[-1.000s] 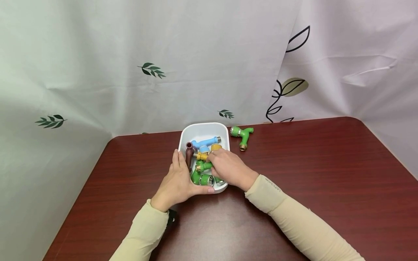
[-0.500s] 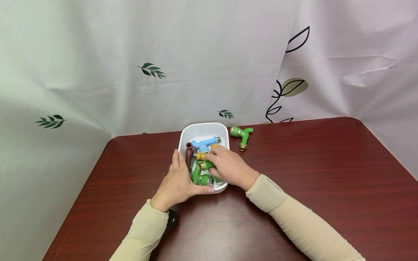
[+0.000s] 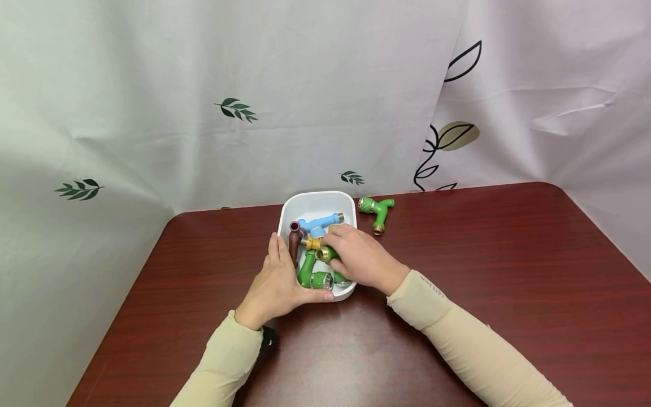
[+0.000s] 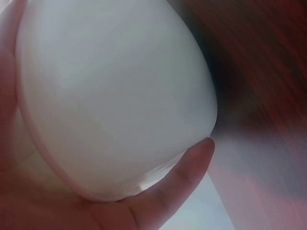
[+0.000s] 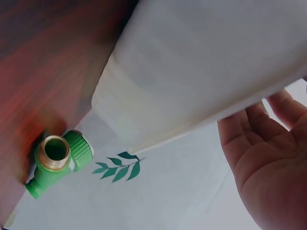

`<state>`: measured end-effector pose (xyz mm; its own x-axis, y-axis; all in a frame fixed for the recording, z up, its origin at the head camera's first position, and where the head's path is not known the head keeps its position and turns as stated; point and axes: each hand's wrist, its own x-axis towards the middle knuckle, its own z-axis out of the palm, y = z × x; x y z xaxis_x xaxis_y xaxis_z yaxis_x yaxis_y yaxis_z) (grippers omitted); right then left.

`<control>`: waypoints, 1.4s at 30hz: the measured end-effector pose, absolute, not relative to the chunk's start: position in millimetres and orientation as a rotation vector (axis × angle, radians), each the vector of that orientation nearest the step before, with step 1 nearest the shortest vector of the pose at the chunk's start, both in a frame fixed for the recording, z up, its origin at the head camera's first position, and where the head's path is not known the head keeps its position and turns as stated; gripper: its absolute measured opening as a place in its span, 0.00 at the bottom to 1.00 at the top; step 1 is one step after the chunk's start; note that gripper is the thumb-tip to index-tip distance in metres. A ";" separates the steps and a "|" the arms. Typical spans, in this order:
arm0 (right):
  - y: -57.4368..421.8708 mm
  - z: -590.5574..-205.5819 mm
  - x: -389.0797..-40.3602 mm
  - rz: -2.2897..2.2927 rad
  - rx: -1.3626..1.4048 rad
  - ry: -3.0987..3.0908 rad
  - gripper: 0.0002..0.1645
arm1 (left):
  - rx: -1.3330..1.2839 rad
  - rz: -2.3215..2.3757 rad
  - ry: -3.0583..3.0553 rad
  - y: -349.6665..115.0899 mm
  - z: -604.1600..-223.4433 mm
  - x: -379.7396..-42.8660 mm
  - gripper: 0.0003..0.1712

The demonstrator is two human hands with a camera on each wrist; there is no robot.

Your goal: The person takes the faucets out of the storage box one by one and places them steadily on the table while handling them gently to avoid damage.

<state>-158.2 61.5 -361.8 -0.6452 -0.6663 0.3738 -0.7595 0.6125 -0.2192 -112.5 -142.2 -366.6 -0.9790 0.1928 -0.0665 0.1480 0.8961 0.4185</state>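
A white plastic bin (image 3: 316, 200) on the table holds several garden taps. My left hand (image 3: 274, 285) rests against its left side and near corner, fingers straight along the wall and thumb (image 4: 177, 184) along the near end. Reaching inside, my right hand (image 3: 363, 257) grips a green tap whose brass threaded end (image 3: 322, 254) faces me; the rest is hidden by the fingers. Around it lie another green tap (image 3: 306, 274), a brown tap (image 3: 294, 243), a blue tap (image 3: 321, 222) and a yellow tap (image 3: 312, 243), partly covered. More green shows under my right wrist, largely hidden.
One green tap (image 3: 378, 212) lies on the table right of the bin, near the back edge; the right wrist view shows its brass opening (image 5: 54, 152). A patterned cloth (image 3: 305, 113) hangs behind the dark red table (image 3: 483, 271).
The green tap in my right hand has shifted slightly right and up, and its brass end has turned toward me. My left hand and the bin stay put.
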 end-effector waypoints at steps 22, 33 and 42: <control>87.0 -335.3 -158.5 0.574 0.976 -2.594 0.12 | 0.230 0.680 2.937 -141.0 -367.1 -113.3 0.92; 97.5 -327.1 -160.6 0.669 0.891 -2.582 0.10 | 0.229 0.684 2.948 -141.3 -367.9 -112.9 0.92; 109.4 -321.6 -164.7 0.824 0.783 -2.465 0.11 | 0.224 0.682 2.951 -141.6 -368.3 -113.4 0.92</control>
